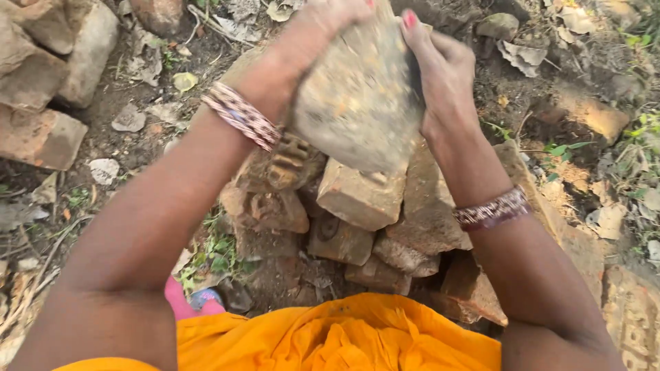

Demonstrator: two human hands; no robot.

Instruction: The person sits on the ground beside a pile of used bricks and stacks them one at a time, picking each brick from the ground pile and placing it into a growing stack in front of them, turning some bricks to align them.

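Observation:
A dusty grey-brown brick [357, 103] is lifted above a heap of old broken bricks [350, 213]. My left hand [320, 24] grips its upper left side, fingers wrapped over the top. My right hand [443, 75] presses flat against its right face, red-painted nails showing. Each wrist wears beaded bangles, the left bangles [240, 115] and the right bangles [491, 209]. The held brick is blurred.
More worn bricks [45, 75] are stacked at the upper left. Dry leaves, twigs and loose soil cover the ground all round. A large stone slab [632, 316] lies at the lower right. Orange cloth [330, 336] and a pink sandal [189, 302] show at the bottom.

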